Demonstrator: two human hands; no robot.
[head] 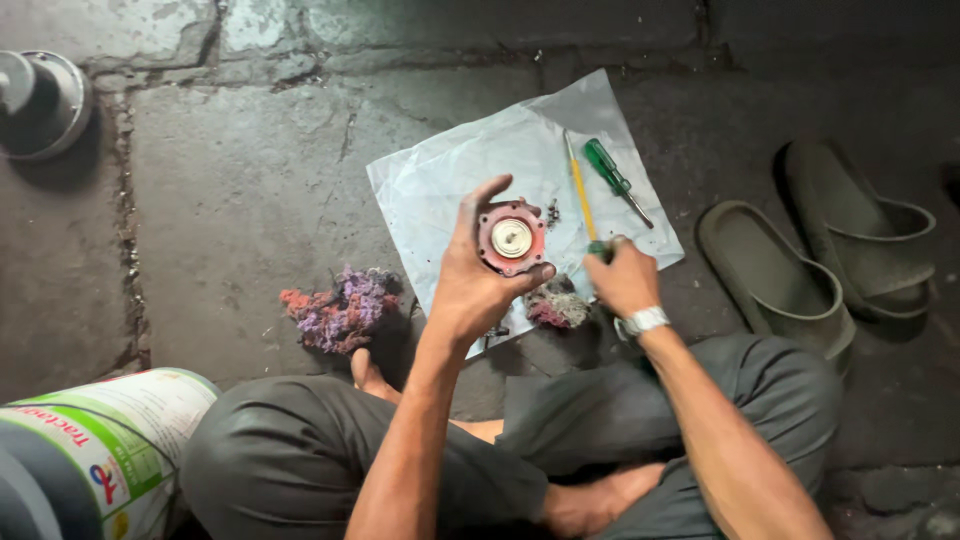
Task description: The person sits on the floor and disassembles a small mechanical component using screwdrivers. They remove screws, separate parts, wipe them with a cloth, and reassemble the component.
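Sitting cross-legged on the cracked concrete floor (250, 190), the person has the left hand (470, 285) wrapped round a small round reddish part with a shiny metal centre (511, 238), thumb under its lower edge and fingers behind and over the top. It looks rigid and fairly light, a lobed disc best gripped by its rim, as now; the face may be oily, so a slip seems possible. The right hand (622, 278), a white band at the wrist, is closed on the green end of a slim yellow-shafted tool (582, 200) just beside the part. A tuft of purple and pink cotton waste (340, 305) lies left of the knee. Beyond the hands, a crumpled pale plastic sheet (450, 170) carries a green-handled screwdriver (615, 180). Two dark rubber sandals (800, 270) sit to the right.
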